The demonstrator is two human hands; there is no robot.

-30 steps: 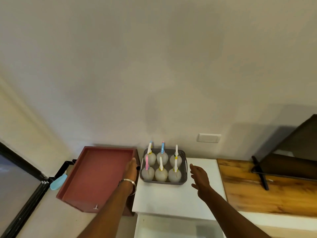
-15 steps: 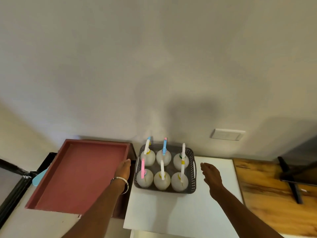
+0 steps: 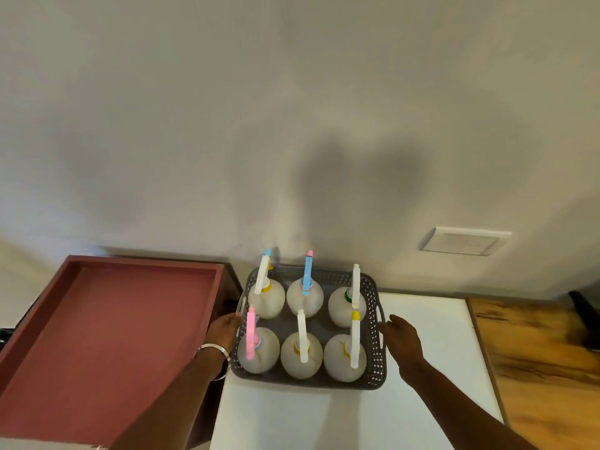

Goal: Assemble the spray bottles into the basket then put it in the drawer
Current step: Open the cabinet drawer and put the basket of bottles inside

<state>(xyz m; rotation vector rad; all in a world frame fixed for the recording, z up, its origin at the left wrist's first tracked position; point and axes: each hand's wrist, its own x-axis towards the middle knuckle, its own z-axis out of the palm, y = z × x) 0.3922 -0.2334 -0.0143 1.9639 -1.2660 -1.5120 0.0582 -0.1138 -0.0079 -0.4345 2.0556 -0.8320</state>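
Left grip (image 3: 224, 331) and right grip (image 3: 401, 334) flanked the basket (image 3: 376, 362), fingers loosely extended, holding nothing.
Touched, perhaps, its side handles; sat on the white tabletop (image 3: 431, 339) with six spray bottles (image 3: 300, 354) upright inside, beside the open red drawer (image 3: 107, 336).

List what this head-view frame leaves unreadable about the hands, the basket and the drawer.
- Left hand fingers: hidden behind the basket wall, so a grip on its handle cannot be confirmed.
- Right hand: at the basket's right handle; contact is unclear from above.
- Drawer: its front and left parts are cut off by the frame edge.
- Spray bottles: contents and any labels are too small to make out.
- Dark object at the right edge: cropped, unidentifiable.
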